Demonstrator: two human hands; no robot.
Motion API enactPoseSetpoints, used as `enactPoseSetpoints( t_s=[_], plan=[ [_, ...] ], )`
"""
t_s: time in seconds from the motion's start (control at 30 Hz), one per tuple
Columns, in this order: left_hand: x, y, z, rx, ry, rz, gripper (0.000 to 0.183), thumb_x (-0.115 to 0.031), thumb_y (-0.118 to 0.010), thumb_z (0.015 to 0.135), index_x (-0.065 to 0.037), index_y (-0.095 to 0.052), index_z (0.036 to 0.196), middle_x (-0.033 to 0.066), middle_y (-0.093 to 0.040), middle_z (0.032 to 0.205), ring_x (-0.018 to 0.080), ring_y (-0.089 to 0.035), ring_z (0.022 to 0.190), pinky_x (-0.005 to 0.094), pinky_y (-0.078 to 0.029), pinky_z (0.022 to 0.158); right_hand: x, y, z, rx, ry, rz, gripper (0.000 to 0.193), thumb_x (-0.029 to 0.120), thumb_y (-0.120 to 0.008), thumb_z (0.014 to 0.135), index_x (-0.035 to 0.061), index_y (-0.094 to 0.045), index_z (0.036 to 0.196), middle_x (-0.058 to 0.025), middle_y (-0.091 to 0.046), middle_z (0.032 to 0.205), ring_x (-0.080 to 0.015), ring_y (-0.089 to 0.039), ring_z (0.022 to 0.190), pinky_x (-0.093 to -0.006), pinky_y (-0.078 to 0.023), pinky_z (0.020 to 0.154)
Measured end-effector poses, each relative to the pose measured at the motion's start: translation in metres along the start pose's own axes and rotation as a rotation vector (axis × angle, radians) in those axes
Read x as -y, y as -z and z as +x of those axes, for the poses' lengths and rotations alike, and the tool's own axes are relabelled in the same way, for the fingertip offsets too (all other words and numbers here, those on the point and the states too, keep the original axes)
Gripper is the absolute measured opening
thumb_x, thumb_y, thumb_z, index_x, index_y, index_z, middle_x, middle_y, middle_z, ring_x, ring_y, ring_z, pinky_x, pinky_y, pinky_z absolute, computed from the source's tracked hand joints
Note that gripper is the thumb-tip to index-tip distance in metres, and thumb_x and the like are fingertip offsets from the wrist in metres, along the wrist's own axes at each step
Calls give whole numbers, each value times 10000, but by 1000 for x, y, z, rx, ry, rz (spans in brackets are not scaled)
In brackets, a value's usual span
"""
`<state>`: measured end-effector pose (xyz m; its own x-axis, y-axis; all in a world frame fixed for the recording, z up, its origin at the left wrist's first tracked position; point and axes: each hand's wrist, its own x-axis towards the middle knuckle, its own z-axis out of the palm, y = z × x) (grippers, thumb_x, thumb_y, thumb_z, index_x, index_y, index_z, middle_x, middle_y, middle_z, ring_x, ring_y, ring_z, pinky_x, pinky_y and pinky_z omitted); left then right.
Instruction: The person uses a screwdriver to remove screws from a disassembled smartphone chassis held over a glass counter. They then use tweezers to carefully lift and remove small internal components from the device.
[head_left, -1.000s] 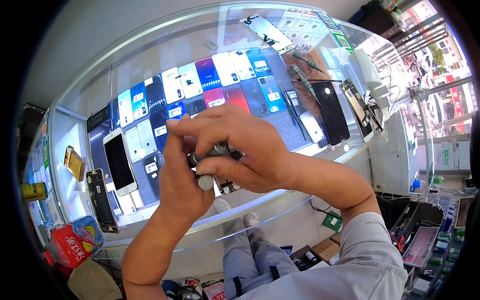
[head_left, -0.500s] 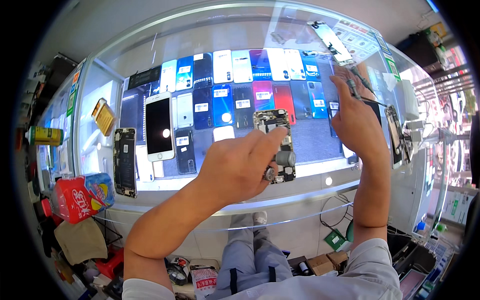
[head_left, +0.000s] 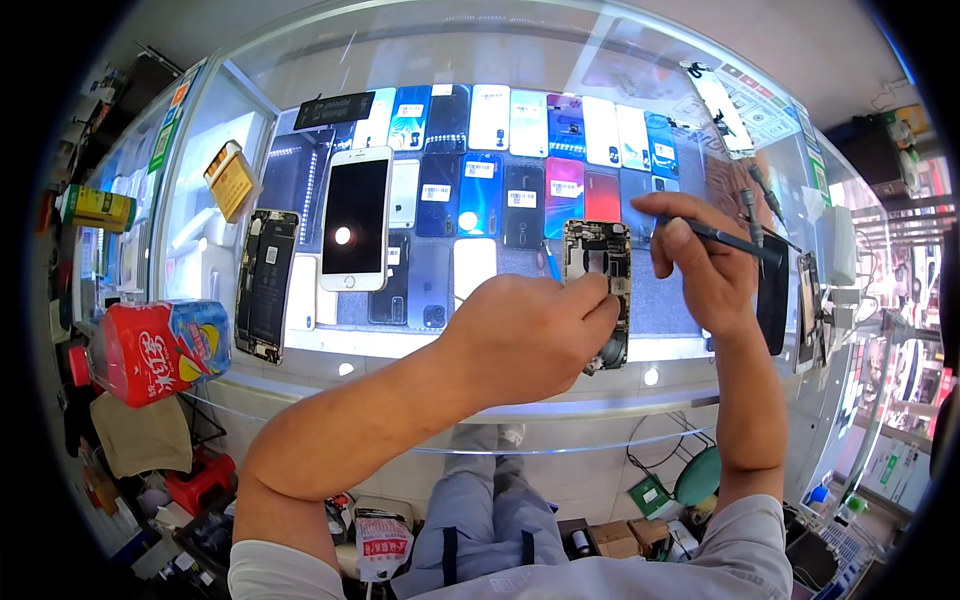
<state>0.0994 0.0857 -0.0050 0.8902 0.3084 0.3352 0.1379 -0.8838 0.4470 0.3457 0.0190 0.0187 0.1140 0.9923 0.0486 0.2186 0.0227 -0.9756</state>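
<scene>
An opened phone body [head_left: 597, 236], its inner boards bare, lies on the glass counter in front of me. My left hand [head_left: 535, 335] rests over its lower half, fingers pinched together against the inner parts; what they grip is hidden. A grey metal round piece [head_left: 606, 356] shows just under that hand. To the right, my right hand [head_left: 708, 262] is raised over the counter, closed around a dark slim pen-shaped tool [head_left: 735, 242]. Two screwdrivers [head_left: 750, 207] lie beyond this hand, and a detached phone screen assembly [head_left: 718, 110] is farther back.
A white phone [head_left: 357, 220] and another opened phone body [head_left: 266, 290] lie left on the glass. A cigarette pack [head_left: 231, 182] is beyond them. A red drink bottle [head_left: 150, 350] stands at far left. Phone parts [head_left: 808, 310] sit right. Several phones show beneath the glass.
My right hand has moved away from the screwdrivers, now with the dark slim tool in it. My left hand stays at the opened phone, and the grey piece there is more covered. The view has shifted.
</scene>
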Motion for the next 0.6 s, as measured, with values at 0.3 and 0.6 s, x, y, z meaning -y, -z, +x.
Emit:
enactPoseSetpoints(
  t_s=[0.3, 0.6],
  plan=[
    [-1, 1, 2, -19, -5, 10, 138, -102, -723, 814, -78, -718, 950, 49, -632, 940, 203, -721, 692, 360, -565, 554, -17, -15, 14, 25, 329, -317, 172, 42, -873, 934, 3, -827, 1095, -87, -787, 930, -152, -715, 801, -290, -555, 714],
    [-1, -3, 1, -47, -4, 5, 200, -98, -737, 740, -93, -673, 930, 34, -559, 870, 212, -684, 639, 379, -541, 526, -20, -20, 17, -36, 195, -276, 162, 61, -876, 960, -18, -814, 1087, -85, -823, 1023, -124, -755, 898, -285, -615, 804]
  ],
)
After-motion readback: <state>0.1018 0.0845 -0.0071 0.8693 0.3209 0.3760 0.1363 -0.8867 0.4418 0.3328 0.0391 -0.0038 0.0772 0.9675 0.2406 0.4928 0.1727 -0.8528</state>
